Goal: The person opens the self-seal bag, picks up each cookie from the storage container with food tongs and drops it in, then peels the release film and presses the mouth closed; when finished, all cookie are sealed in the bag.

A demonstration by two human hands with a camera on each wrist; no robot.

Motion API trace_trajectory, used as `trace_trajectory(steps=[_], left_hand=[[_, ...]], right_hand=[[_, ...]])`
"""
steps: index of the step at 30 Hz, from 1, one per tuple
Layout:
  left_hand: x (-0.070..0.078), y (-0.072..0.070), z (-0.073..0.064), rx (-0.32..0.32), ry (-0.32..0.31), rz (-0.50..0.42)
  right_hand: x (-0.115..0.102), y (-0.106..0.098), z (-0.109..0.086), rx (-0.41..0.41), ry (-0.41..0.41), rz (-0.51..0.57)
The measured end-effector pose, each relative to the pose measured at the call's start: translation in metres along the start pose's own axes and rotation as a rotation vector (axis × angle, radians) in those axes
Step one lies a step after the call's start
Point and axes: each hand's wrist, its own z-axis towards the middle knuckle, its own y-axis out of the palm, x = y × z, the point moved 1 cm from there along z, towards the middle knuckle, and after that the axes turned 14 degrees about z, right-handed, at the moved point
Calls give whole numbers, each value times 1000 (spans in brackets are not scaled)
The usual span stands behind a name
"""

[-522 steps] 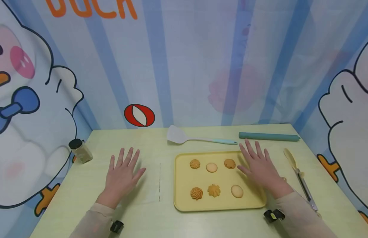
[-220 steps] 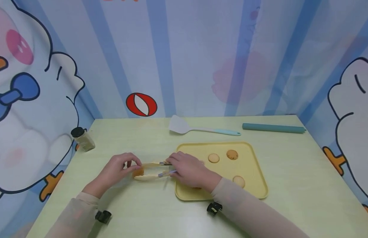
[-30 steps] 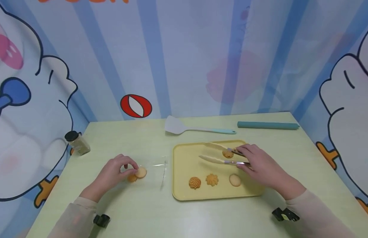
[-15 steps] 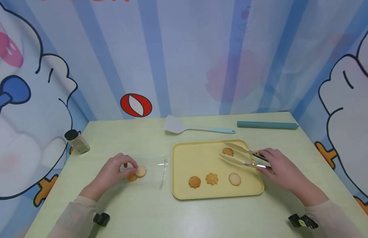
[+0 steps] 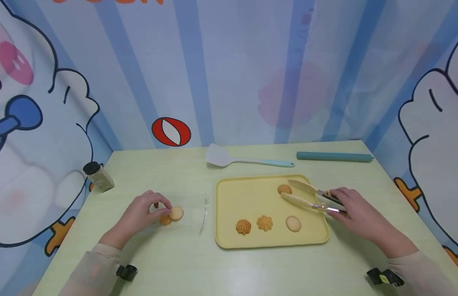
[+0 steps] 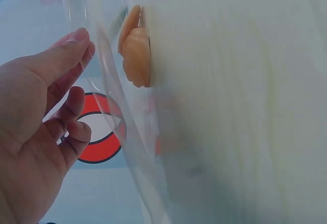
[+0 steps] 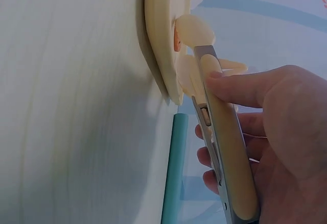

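Note:
My left hand (image 5: 140,218) pinches the edge of a clear plastic bag (image 6: 110,76) on the left of the table. A pale round cookie (image 5: 176,213) lies inside it, overlapping a browner ridged cookie (image 5: 164,220). With my right hand (image 5: 366,220) I hold metal tongs (image 5: 297,200) with cream tips, spread over the yellow tray (image 5: 229,242). The tips stand on either side of a speckled brown cookie (image 5: 284,189) at the tray's back right. Along the front lie a swirl cookie (image 5: 243,227), a star-shaped cookie (image 5: 264,223) and a pale oval cookie (image 5: 293,224).
Behind the tray lie a white spatula (image 5: 219,156) with a light-blue handle and a teal rod (image 5: 334,156). A black-lidded jar (image 5: 100,176) lies tilted at the left edge. A printed curtain (image 5: 236,82) closes off the back.
Over the last second my right hand has drawn the tongs rightward, bringing their tips around the speckled cookie. Since earlier, the swirl and pale cookies from the back row have gone into the bag.

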Motion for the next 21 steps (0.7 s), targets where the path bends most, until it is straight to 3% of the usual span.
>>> trace_trajectory(steps=[16,21], left_hand=[[1,-1,1,-14,-23,-13],[1,0,1,-14,-18,-7]], right_hand=[[-11,0,5,-20,3,-111],[-10,2,5,-16,3,-100]])
